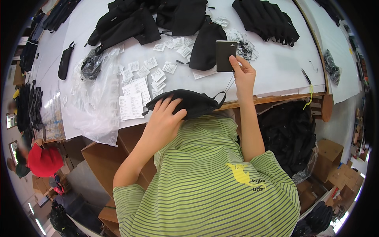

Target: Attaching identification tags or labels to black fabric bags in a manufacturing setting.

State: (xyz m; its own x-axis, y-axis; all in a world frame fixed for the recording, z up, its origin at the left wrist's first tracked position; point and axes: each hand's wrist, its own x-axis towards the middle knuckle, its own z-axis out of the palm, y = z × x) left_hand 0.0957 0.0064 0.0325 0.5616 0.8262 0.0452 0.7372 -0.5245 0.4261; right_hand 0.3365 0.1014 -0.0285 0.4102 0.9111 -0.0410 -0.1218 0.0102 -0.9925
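My left hand (169,114) grips a black fabric pouch (197,103) at the table's near edge, with its fingertips over the pouch's upper edge. A small loop (221,95) sticks out at the pouch's right end. In my right hand (245,74), a dark rectangular hang tag (225,57) is pinched between thumb and fingers, raised above the tabletop. Thin cord (230,83) hangs below that hand toward the loop; whether it joins the loop I cannot tell. Just behind the tag lies another black pouch (207,45).
White printed labels (157,74) and paper slips (132,103) lie on the white table (284,79). Clear plastic bags (92,102) are at left. A tangle of black cords (246,49) lies near stacked black pouches (268,21). A bag of black items (286,130) stands below right.
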